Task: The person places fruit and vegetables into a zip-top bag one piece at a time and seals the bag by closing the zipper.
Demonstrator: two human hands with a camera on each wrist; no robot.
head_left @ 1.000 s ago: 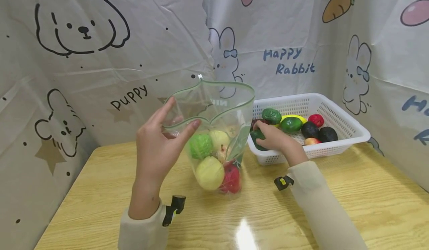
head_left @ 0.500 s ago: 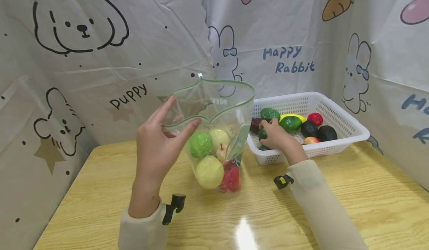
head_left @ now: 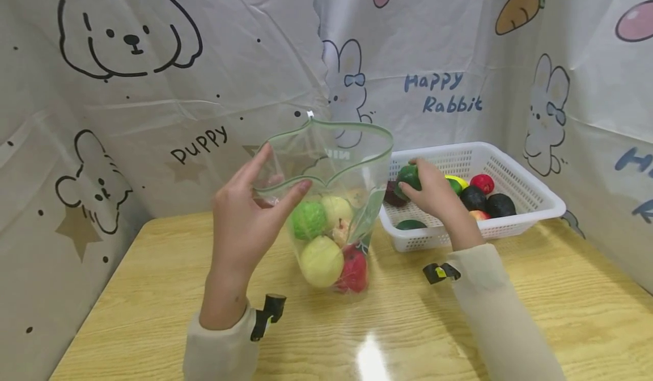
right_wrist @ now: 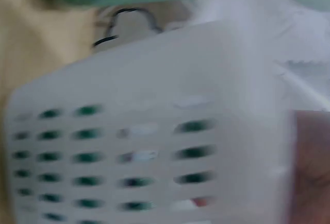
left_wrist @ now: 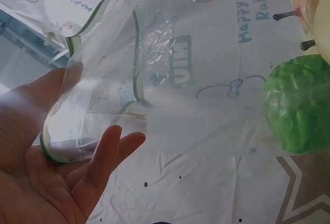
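My left hand (head_left: 247, 211) holds the side of a clear zip bag (head_left: 377, 171) at its green-edged mouth, thumb and index finger spread along the rim. The bag stands upright and its mouth gapes. Through its film show a bumpy green fruit (left_wrist: 296, 105), yellow round fruits (head_left: 321, 262), a pale fruit with a stem and a red one (head_left: 353, 270). Over the left end of the white basket (head_left: 541, 211), my right hand (head_left: 433, 191) grips a dark green avocado (head_left: 407, 181) between thumb and fingers. The right wrist view is blurred.
In the basket lie a dark brownish fruit (head_left: 395, 194), a green one (head_left: 410, 224), black ones (head_left: 501, 205), a red one (head_left: 482, 184) and a yellow one (head_left: 461, 181). Patterned cloth (head_left: 204, 46) hangs behind the wooden table (head_left: 408, 324).
My right hand has closed on the avocado and lifted it up from the basket's near left corner, uncovering a green fruit there. My left hand and the bag stay nearly still.
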